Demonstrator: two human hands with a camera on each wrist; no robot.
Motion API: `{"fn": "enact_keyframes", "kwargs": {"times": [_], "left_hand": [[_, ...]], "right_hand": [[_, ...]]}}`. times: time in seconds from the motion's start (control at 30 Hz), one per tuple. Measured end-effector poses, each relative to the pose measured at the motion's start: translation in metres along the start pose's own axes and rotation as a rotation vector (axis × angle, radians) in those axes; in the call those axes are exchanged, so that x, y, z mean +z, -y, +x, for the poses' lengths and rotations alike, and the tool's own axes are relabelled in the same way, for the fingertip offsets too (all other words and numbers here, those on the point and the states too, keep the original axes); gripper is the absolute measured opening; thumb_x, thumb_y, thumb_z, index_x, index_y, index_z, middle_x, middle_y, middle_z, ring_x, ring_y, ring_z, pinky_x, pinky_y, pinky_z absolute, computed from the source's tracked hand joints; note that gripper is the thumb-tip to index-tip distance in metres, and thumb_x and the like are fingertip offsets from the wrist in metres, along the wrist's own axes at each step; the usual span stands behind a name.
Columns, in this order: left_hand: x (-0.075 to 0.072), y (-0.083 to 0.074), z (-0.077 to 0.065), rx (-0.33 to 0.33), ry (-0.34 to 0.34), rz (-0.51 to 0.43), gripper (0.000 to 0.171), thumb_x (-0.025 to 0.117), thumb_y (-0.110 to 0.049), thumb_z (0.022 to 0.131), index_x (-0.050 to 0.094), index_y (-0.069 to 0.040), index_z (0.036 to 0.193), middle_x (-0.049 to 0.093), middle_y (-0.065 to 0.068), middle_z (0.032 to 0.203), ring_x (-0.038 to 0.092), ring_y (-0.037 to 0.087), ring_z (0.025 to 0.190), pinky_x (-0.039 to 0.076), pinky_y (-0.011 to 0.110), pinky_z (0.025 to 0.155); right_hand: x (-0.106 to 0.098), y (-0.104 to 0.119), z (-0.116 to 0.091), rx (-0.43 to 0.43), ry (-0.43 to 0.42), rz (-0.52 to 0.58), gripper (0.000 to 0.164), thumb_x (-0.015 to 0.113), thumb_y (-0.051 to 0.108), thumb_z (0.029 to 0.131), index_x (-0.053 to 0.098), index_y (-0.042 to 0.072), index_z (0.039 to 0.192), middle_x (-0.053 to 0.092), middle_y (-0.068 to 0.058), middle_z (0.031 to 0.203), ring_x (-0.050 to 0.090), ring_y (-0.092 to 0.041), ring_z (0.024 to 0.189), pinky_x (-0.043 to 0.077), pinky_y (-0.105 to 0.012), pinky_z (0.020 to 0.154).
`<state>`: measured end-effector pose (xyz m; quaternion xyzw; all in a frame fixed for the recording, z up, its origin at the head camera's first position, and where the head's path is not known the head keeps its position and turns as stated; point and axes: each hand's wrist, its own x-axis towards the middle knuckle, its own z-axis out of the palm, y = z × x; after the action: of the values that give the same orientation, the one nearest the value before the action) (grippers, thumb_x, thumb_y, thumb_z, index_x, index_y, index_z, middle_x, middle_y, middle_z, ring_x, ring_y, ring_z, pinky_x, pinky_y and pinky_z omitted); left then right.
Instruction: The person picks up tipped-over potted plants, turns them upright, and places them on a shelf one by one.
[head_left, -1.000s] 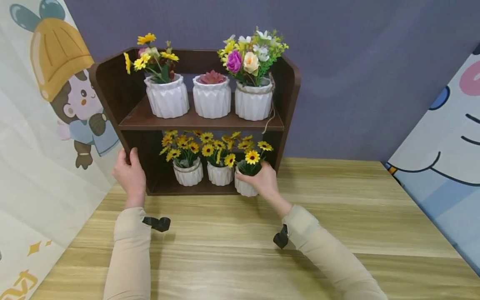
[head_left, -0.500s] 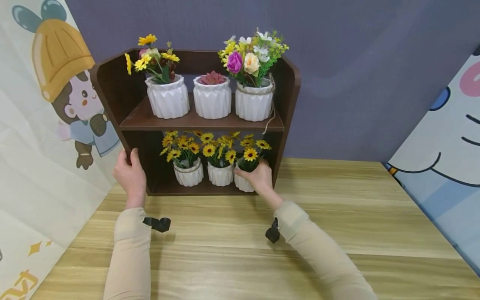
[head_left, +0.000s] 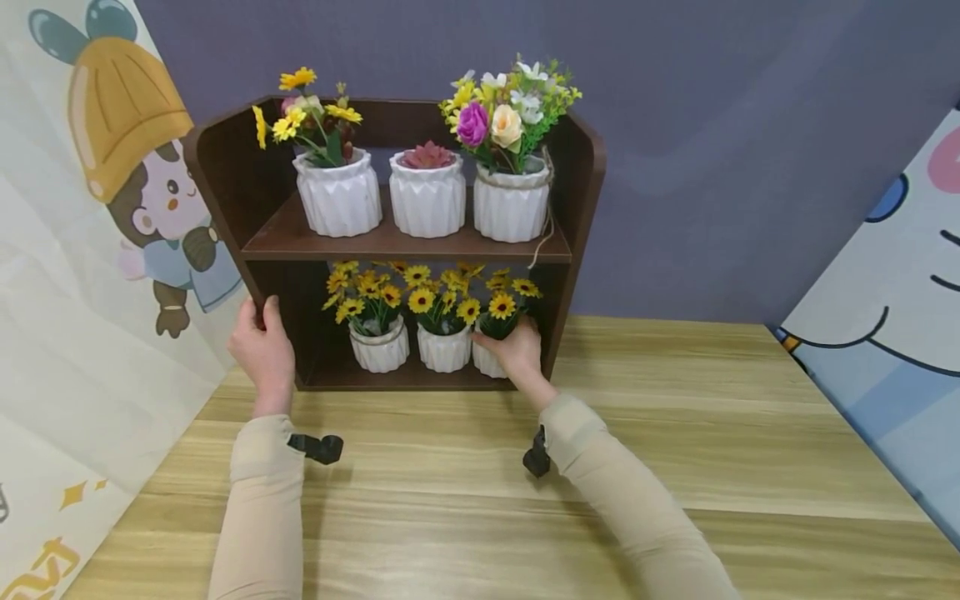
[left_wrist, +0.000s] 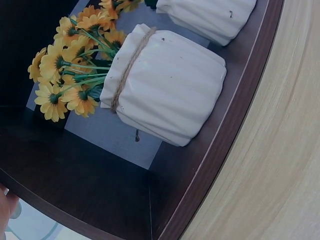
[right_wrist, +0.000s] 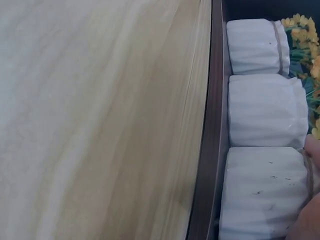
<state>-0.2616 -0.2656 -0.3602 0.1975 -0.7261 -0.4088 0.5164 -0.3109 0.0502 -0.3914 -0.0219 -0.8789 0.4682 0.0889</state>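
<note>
A dark brown two-tier shelf stands against the back wall. My left hand grips the front edge of its left side panel. At the right end of the lower tier, my right hand holds a white flowerpot of yellow sunflowers by its rim. The right wrist view shows this pot upright on the lower board, with part of the hand at its rim. Beside it are a middle sunflower pot and a left sunflower pot with twine round its neck.
On the upper tier stand a pot of yellow flowers, a pot with a red succulent and a pot of mixed flowers with dangling twine. A wooden table extends in front. Cartoon-printed panels flank the sides.
My right hand has moved the right sunflower pot backward and slightly left, from the shelf's front edge into line with the other two. My left hand keeps its place on the side panel.
</note>
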Motion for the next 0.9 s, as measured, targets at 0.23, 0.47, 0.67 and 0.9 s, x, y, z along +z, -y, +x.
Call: {"fn": "enact_keyframes", "kwargs": {"times": [0.23,0.47,0.67,0.9], "left_hand": [[0.001,0.000,0.000,-0.001,0.001,0.000,0.036,0.049,-0.035,0.091,0.063,-0.002,0.095,0.064,0.016,0.085,0.047,0.019,0.069,0.031,0.021,0.062],[0.001,0.000,0.000,0.003,-0.003,-0.002,0.036,0.050,-0.035,0.091,0.062,-0.002,0.093,0.065,0.017,0.085,0.051,0.025,0.071,0.031,0.023,0.063],[0.002,0.000,0.000,-0.013,-0.002,0.003,0.035,0.050,-0.035,0.091,0.062,-0.003,0.093,0.063,0.015,0.083,0.047,0.020,0.069,0.030,0.022,0.062],[0.001,0.001,-0.001,-0.006,0.002,0.011,0.037,0.048,-0.036,0.091,0.061,-0.001,0.090,0.060,0.015,0.078,0.040,0.013,0.065,0.029,0.024,0.061]], "right_hand": [[0.003,-0.003,0.009,-0.019,-0.014,0.002,0.094,0.073,0.048,0.069,0.028,0.004,0.140,0.034,-0.020,0.140,0.035,-0.035,0.127,0.033,-0.044,0.101],[0.007,-0.006,0.018,-0.009,-0.012,0.035,0.096,0.071,0.050,0.070,0.025,0.004,0.141,0.030,-0.019,0.143,0.032,-0.033,0.129,0.032,-0.044,0.102],[0.008,-0.008,0.020,0.007,-0.003,0.040,0.100,0.071,0.051,0.069,0.022,0.004,0.142,0.027,-0.019,0.144,0.030,-0.033,0.130,0.031,-0.044,0.103],[0.007,-0.006,0.017,0.029,0.038,0.047,0.106,0.070,0.051,0.071,0.009,0.005,0.145,0.009,-0.019,0.150,0.019,-0.032,0.136,0.027,-0.045,0.105]]}}
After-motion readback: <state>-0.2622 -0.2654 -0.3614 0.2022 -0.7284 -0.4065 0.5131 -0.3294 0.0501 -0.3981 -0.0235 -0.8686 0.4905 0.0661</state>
